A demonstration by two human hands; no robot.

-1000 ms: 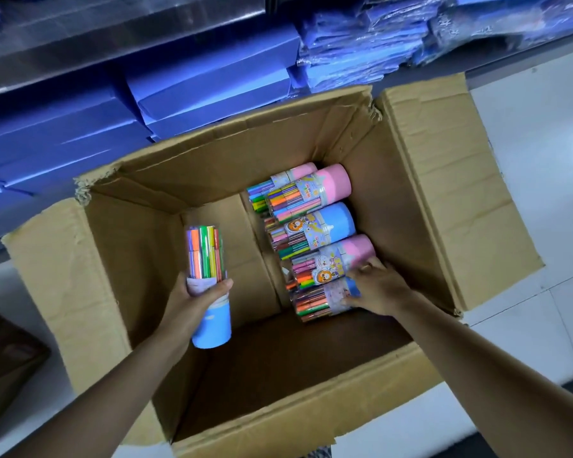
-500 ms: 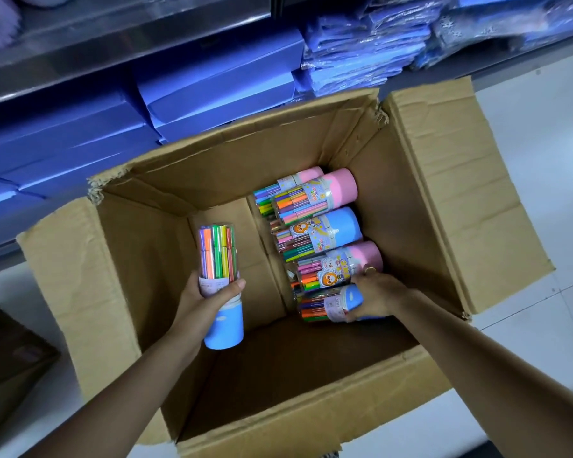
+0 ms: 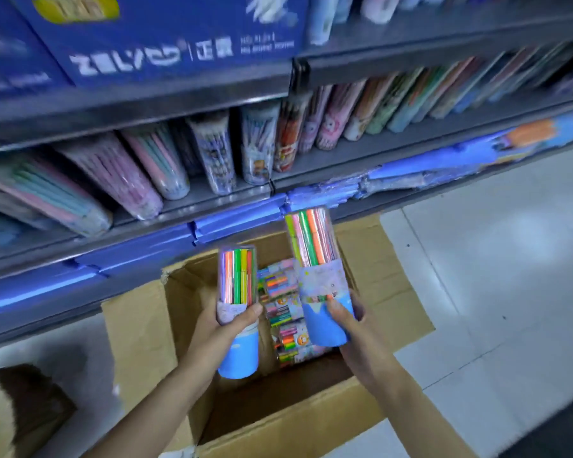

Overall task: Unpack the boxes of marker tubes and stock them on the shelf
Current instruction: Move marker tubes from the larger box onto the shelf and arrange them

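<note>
Cardboard box below, fingers grasping blue-capped tubes, stocked shelf ahead

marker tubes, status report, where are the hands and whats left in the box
Left hand grips one blue-capped tube. Right hand grips another, both upright above the cardboard box. More tubes lie inside. Nothing blocking.
</note>
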